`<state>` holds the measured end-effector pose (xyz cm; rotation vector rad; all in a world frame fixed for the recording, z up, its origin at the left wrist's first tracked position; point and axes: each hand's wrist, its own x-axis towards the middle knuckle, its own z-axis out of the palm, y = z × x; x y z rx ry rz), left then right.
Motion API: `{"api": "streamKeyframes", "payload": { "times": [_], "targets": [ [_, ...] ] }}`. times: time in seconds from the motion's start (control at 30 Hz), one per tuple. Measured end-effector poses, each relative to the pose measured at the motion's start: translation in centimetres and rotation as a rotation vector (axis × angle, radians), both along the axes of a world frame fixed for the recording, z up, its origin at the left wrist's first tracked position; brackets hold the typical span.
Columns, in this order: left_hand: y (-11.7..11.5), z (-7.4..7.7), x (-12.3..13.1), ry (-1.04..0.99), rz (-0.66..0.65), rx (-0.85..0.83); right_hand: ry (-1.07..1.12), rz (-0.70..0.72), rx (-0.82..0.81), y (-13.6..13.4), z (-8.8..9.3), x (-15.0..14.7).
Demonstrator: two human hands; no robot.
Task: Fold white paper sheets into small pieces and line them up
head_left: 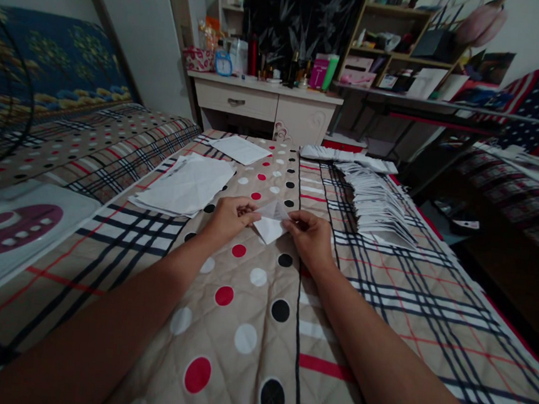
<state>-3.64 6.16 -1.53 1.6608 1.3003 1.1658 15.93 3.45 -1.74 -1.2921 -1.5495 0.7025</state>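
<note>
A small folded piece of white paper [270, 226] is between my two hands, just over the dotted bedspread [243, 288]. My left hand [231, 219] pinches its left corner between thumb and fingers. On the other side, my right hand [311, 232] grips the right corner the same way. The paper comes to a point toward me, and a thinner flap stands up at its far side. Left of my hands lies a stack of flat white sheets [186, 185]. To the right, a long row of folded white papers [376, 202] lies packed closely together.
Another white sheet [241, 149] lies farther back, near a white dresser [235, 101] crowded with bottles and boxes. At the left edge are a fan guard [30, 99] and its white base [26, 225]. Shelves [395, 56] stand at the back right.
</note>
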Motion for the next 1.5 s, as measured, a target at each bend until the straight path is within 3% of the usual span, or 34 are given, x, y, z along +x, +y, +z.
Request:
{"api": "streamKeyframes", "payload": {
  "times": [0.17,0.27,0.53,0.67,0.83,0.97,1.13,1.3,1.5],
  "targets": [
    [-0.8,1.0,0.1,0.117,0.041,0.449,-0.037,-0.031,0.262,-0.5,1.0,-0.1],
    [-1.0,1.0,-0.1,0.205,-0.006,0.578,-0.066,0.021,0.356,-0.4,1.0,0.0],
    [-0.2,-0.2,-0.8,0.585,-0.197,0.420,-0.417,0.112,0.218,0.5,-0.6,0.6],
    [-1.1,1.2,-0.4,0.799,-0.235,0.370,-0.432,0.146,0.183,0.3,-0.5,0.7],
    [-3.0,3.0,0.9,0.982,-0.177,0.392,-0.467,0.163,0.157,-0.1,0.3,0.7],
    [-2.8,3.1,0.9,0.894,-0.226,0.326,-0.470,0.164,0.123,-0.3,0.7,0.6],
    [-0.8,1.7,-0.3,0.551,-0.329,0.136,-0.415,0.115,0.039,-0.3,0.5,0.5],
    [0.4,-0.1,-0.6,0.302,-0.162,0.015,-0.418,0.009,-0.015,-0.1,0.4,0.3],
    [0.3,-0.8,0.0,0.370,0.003,0.106,-0.563,-0.141,-0.054,-0.1,0.7,-0.3]
  ]
}}
